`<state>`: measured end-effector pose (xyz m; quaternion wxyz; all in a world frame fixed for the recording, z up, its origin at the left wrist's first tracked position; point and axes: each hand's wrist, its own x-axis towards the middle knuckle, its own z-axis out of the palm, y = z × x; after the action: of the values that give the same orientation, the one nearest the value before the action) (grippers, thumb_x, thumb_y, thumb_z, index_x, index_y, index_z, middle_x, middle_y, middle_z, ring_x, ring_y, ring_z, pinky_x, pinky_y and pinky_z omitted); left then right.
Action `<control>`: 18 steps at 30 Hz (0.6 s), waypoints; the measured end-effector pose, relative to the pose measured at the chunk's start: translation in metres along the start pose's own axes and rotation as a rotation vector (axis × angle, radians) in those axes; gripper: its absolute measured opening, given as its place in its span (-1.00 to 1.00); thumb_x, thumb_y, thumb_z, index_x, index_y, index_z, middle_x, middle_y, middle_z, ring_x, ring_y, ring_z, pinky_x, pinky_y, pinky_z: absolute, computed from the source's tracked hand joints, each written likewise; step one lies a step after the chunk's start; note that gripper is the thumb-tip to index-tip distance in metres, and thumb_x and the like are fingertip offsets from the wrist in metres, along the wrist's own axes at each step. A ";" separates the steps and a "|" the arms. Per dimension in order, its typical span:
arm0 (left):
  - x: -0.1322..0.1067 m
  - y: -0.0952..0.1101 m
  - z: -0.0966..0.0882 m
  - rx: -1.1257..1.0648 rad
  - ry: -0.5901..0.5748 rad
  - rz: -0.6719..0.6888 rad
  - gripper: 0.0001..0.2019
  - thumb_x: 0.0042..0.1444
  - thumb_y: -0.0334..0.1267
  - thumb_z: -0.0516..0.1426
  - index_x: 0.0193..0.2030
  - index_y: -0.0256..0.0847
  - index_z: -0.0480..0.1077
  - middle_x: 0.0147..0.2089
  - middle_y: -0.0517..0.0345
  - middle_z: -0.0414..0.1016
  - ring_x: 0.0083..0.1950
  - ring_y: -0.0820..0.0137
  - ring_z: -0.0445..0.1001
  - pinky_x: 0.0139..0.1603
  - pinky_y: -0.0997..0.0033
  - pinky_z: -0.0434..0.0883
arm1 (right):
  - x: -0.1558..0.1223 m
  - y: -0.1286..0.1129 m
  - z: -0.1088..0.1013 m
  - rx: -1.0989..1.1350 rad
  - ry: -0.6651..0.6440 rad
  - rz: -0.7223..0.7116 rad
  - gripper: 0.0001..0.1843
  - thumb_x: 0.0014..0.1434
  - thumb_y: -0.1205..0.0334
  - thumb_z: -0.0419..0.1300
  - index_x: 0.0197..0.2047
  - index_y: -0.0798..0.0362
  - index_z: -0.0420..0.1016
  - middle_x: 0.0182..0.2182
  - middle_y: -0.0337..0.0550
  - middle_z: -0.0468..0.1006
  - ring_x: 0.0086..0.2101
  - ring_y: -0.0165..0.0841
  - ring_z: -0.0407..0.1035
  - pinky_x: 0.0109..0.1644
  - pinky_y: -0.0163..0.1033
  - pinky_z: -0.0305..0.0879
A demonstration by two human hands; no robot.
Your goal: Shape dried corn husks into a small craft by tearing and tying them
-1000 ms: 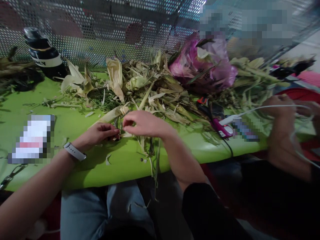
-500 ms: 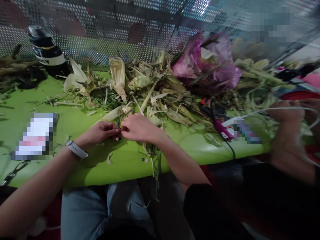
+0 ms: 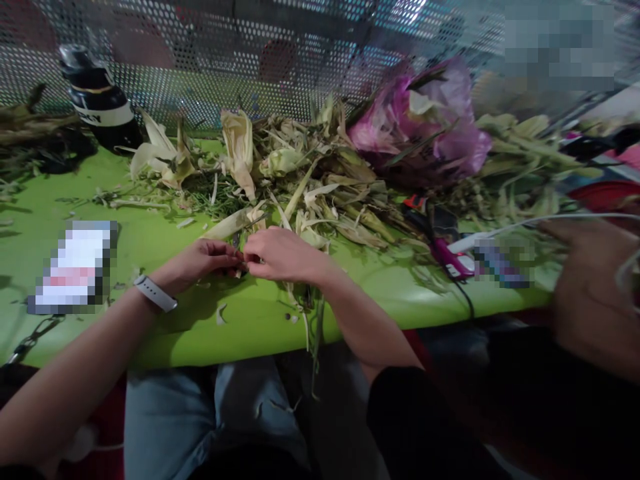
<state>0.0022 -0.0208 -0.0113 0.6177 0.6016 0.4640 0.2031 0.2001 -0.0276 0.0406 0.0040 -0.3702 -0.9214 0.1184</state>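
My left hand (image 3: 213,257) and my right hand (image 3: 277,255) meet fingertip to fingertip above the green tabletop (image 3: 200,333), near its front edge. Both are closed in a pinch. Whatever lies between the fingers is small and mostly hidden, so its kind does not show. Just behind the hands lies a pale corn husk (image 3: 227,225). A heap of dry husks (image 3: 345,193) spreads farther back, with a pale open husk (image 3: 239,147) standing up in it. Thin green strands (image 3: 318,340) hang over the table edge by my right forearm.
A phone (image 3: 75,267) lies at left, a dark bottle (image 3: 103,107) behind it. A pink plastic bag (image 3: 425,127) sits at back right. A magenta device (image 3: 453,260) with cables and another phone (image 3: 503,263) lie near a co-worker's arm (image 3: 595,280). Perforated metal (image 3: 210,67) rises behind.
My hands stay pinched together at almost the same spot. The co-worker's arm at right has shifted nearer and to the right. The whole view has moved slightly.
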 end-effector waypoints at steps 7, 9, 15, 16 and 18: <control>0.001 0.000 0.000 -0.070 -0.004 0.006 -0.82 0.00 -0.18 0.29 -0.41 -0.28 0.54 -0.50 0.18 0.49 -0.55 0.61 0.27 -0.58 0.64 0.17 | 0.002 -0.001 0.000 0.028 -0.040 -0.041 -0.86 0.11 0.37 0.12 -0.36 0.13 0.53 -0.31 -0.09 0.54 -0.34 -0.38 0.29 -0.26 -0.25 0.06; 0.002 0.000 0.000 -0.095 -0.001 -0.011 -0.82 -0.01 -0.19 0.30 -0.39 -0.28 0.54 -0.50 0.19 0.49 -0.55 0.62 0.27 -0.58 0.64 0.17 | 0.002 -0.001 0.000 0.030 -0.050 -0.038 -0.86 0.10 0.37 0.13 -0.36 0.13 0.53 -0.32 -0.09 0.54 -0.34 -0.38 0.29 -0.25 -0.25 0.07; 0.003 -0.004 -0.003 -0.139 -0.011 -0.020 -0.80 -0.03 -0.18 0.30 -0.35 -0.29 0.54 -0.43 0.14 0.54 -0.50 0.57 0.35 -0.54 0.62 0.21 | 0.002 0.000 0.000 0.021 -0.056 -0.049 -0.85 0.11 0.37 0.12 -0.33 0.13 0.53 -0.31 -0.08 0.55 -0.33 -0.37 0.30 -0.25 -0.25 0.07; 0.003 -0.004 -0.003 -0.144 -0.007 -0.025 -0.81 -0.04 -0.19 0.31 -0.35 -0.28 0.54 -0.43 0.14 0.55 -0.50 0.57 0.35 -0.53 0.62 0.21 | 0.002 0.000 0.000 0.018 -0.055 -0.050 -0.85 0.11 0.37 0.12 -0.33 0.13 0.53 -0.31 -0.08 0.55 -0.33 -0.37 0.30 -0.25 -0.25 0.07; 0.003 -0.004 -0.003 -0.154 0.001 -0.037 -0.83 -0.05 -0.21 0.31 -0.38 -0.27 0.55 -0.44 0.15 0.55 -0.49 0.57 0.36 -0.51 0.62 0.24 | 0.002 -0.001 0.000 0.012 -0.052 -0.049 -0.84 0.12 0.37 0.11 -0.33 0.14 0.53 -0.32 -0.08 0.55 -0.33 -0.37 0.30 -0.24 -0.25 0.07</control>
<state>0.0000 -0.0170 -0.0153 0.6656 0.5434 0.4585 0.2268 0.1980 -0.0266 0.0408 -0.0149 -0.3443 -0.9292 0.1336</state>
